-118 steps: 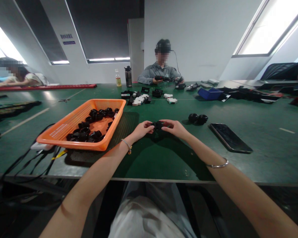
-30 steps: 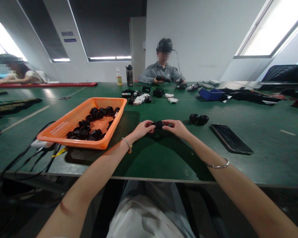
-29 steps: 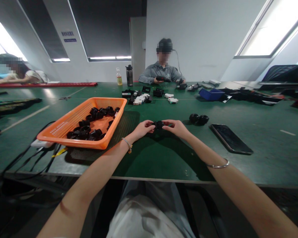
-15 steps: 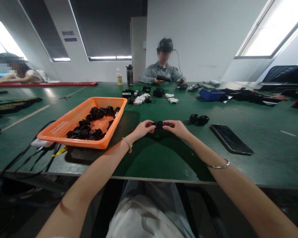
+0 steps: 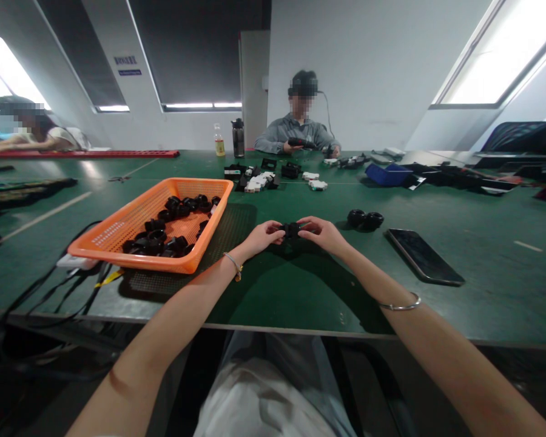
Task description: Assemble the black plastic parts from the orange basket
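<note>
We pinch a black part [image 5: 292, 230] between our left grip [image 5: 260, 239] and right grip [image 5: 324, 235], apparently working its ends, which likely calls for steady, matched pressure next.

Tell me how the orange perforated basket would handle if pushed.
The orange perforated basket would probably slide rather than tip, being wide and low. Its perforated walls suggest light plastic that may flex slightly. The black round parts inside could shift, with bare floor between clusters.

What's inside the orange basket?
Black rounded parts lie loose in the orange basket, clustered toward its near and far ends, bare bottom showing between. Overlapping pieces and the basket's right wall hide some; I can't count them.
</note>
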